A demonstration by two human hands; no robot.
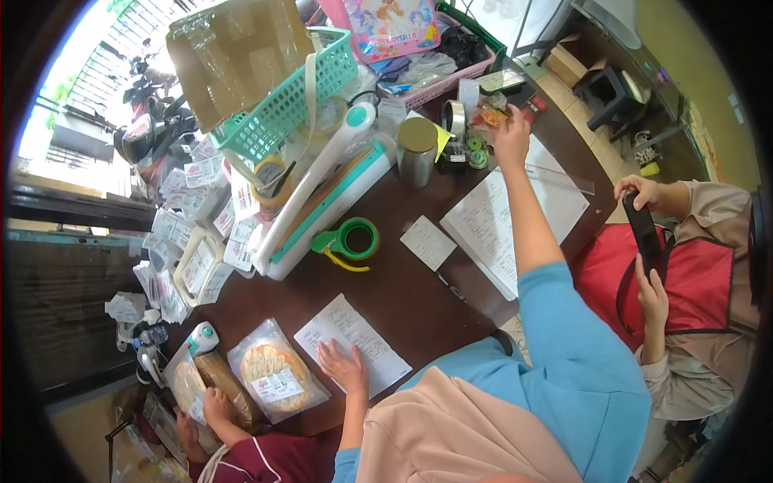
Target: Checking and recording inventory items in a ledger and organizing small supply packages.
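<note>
My left hand (345, 366) lies flat, fingers apart, on a sheet of handwritten paper (353, 338) at the table's near edge. My right hand (513, 136) reaches to the far side, its fingertips at a small clear plastic packet (490, 116) with red and yellow contents. Whether they grip it cannot be made out. Close to that hand are a roll of tape (454, 118), small green rolls (477, 154) and a metal canister (417, 151). Beneath my right forearm lies a stack of written sheets (483, 229), with a clear ruler (558, 179) across its top.
A white and teal impulse sealer (329, 205) spans the table beside a green tape dispenser (350, 239). Bagged flat breads (275, 368) lie left, where another person's hands (217, 407) hold a pack. At right, another person (664, 271) holds a phone (642, 232). Baskets (290, 96) stand behind.
</note>
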